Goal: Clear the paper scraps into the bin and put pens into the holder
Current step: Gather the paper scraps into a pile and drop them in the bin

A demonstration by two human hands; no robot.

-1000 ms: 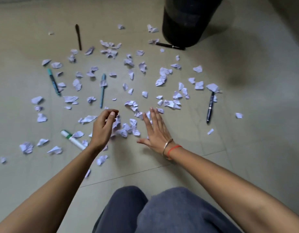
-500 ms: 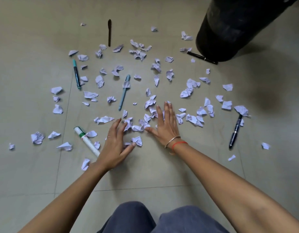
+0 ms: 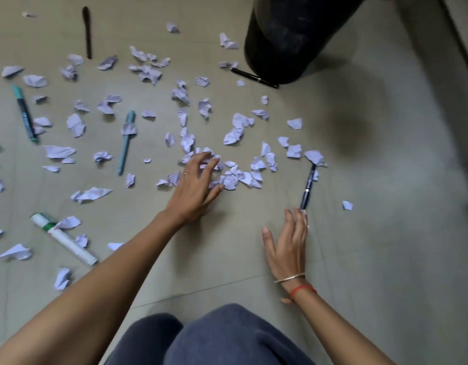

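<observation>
Several white paper scraps [image 3: 235, 177] lie scattered over the tiled floor. My left hand [image 3: 196, 185] rests with spread fingers on a small heap of scraps in the middle. My right hand [image 3: 289, 243] lies open on the floor, its fingertips just below the tip of a dark blue pen [image 3: 308, 187]. More pens lie around: a light blue pen [image 3: 126, 143], a teal marker [image 3: 24, 113], a white marker with a green band [image 3: 62, 238], a black pen [image 3: 254, 77] by the bin, and a dark pen [image 3: 87, 31] at the far left. The black bin [image 3: 293, 35] stands at the top. No pen holder shows.
My knees in grey trousers [image 3: 214, 338] fill the bottom edge. Bare tiles [image 3: 385, 233] stretch to the right of the pens and scraps. A dark edge of some furniture [image 3: 462, 48] runs along the far right.
My left hand has slid right and forward onto the heap of scraps. My right hand has drawn back and to the right, toward the dark blue pen. The view has shifted.
</observation>
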